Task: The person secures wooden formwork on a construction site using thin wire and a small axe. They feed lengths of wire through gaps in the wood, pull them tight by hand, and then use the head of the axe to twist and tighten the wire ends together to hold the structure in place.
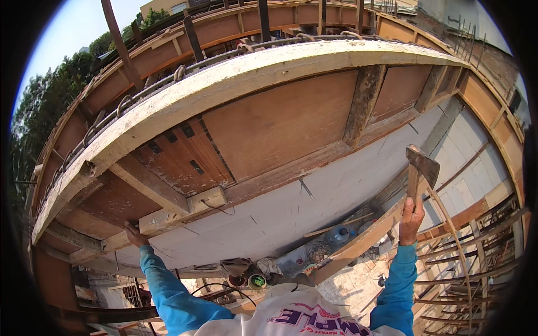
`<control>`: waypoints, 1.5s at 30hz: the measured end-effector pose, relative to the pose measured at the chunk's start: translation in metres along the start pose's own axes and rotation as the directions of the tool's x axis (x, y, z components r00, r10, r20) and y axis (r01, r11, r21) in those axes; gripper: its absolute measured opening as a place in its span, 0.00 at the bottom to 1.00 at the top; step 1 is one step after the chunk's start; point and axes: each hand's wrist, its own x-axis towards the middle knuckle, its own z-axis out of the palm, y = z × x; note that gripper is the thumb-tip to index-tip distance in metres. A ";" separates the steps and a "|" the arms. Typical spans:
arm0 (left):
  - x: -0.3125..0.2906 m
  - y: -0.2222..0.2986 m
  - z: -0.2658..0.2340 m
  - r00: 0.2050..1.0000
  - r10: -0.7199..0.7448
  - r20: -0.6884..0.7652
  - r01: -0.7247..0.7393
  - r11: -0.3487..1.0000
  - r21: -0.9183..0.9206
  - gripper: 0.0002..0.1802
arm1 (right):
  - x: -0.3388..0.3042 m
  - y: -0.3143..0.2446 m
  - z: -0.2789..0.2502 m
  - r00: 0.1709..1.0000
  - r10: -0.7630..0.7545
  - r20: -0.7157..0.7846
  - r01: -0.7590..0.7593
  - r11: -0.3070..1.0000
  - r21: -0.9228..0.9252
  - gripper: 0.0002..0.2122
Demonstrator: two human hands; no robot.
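My right hand is raised at the right, wrapped round the wooden handle of a hatchet with a worn, broad metal head. The head points up, apart from the formwork. At the left, my left hand grips the lower timber of the formwork, beside the end of a short wooden block. Some of its fingers are hidden. Above it, brown plywood panels stand between upright battens, under a pale, dusty top beam.
Steel bars run behind the top beam. A pale block wall lies below the formwork. A slanting plank and bamboo poles stand at the right. Lower down are a bucket and a large water bottle.
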 end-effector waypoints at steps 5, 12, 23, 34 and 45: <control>0.004 -0.017 0.029 0.993 0.060 -0.100 -0.052 0.996 0.076 0.30 | -0.023 -0.021 0.039 0.996 -0.020 0.091 -0.019 0.912 0.409 0.24; -0.013 0.001 0.008 0.976 0.101 -0.194 -0.064 0.980 0.189 0.28 | -0.200 -0.025 0.139 0.848 0.063 0.526 -0.248 0.924 0.290 0.16; -0.006 -0.004 0.005 0.962 0.209 -0.174 -0.157 0.949 0.274 0.27 | -0.372 -0.061 0.191 0.520 0.127 0.844 -0.400 0.910 0.109 0.18; -0.040 -0.011 -0.105 0.947 -0.174 0.271 0.302 0.775 -0.556 0.32 | -0.431 -0.134 0.274 0.561 -0.339 0.755 0.019 0.917 0.398 0.16; -0.146 -0.112 -0.355 0.605 -0.618 0.503 0.796 0.446 -0.410 0.34 | -0.559 -0.311 0.364 0.021 -0.303 0.953 -0.104 0.947 0.303 0.19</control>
